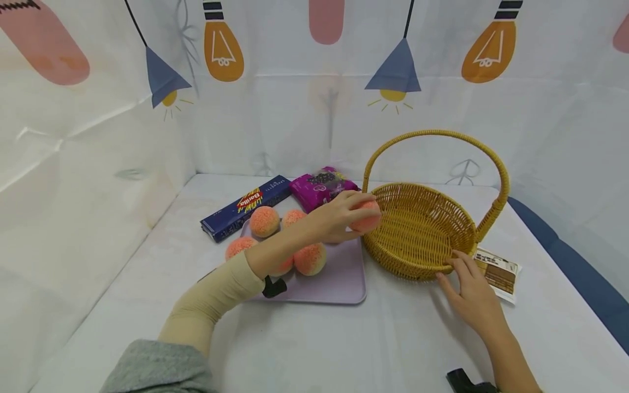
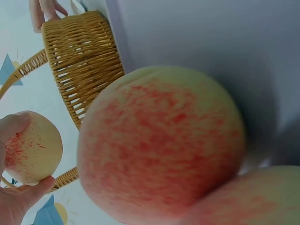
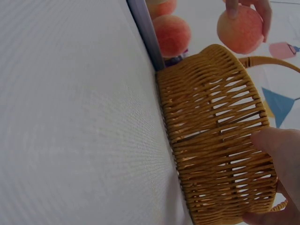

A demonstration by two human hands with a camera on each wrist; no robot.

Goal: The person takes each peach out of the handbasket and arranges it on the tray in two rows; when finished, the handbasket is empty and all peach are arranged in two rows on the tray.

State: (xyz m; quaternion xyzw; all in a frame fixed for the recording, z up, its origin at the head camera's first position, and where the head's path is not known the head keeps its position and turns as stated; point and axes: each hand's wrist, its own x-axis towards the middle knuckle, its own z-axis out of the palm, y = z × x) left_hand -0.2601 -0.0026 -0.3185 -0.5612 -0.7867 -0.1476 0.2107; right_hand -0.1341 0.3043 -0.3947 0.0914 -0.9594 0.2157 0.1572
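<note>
My left hand [image 1: 334,218] grips a pink-and-cream peach [image 1: 367,217] between thumb and fingers, up beside the left rim of a wicker basket [image 1: 413,240]. In the left wrist view the held peach [image 2: 42,147] shows its pale side. The basket, round with a tall arched handle, has nothing inside its visible part. At its front right, my right hand [image 1: 474,297] holds the rim, the thumb on the outer wall and the fingers over the edge. Several more peaches [image 1: 310,259] sit on a lilac tray [image 1: 339,286], partly hidden by my left forearm.
Behind the tray lie a blue Barilla spaghetti box [image 1: 245,207] and a purple packet [image 1: 321,188]. A white-and-brown packet [image 1: 497,273] lies right of the basket, partly under its edge in this view. A printed cloth backdrop [image 1: 295,120] stands behind the table.
</note>
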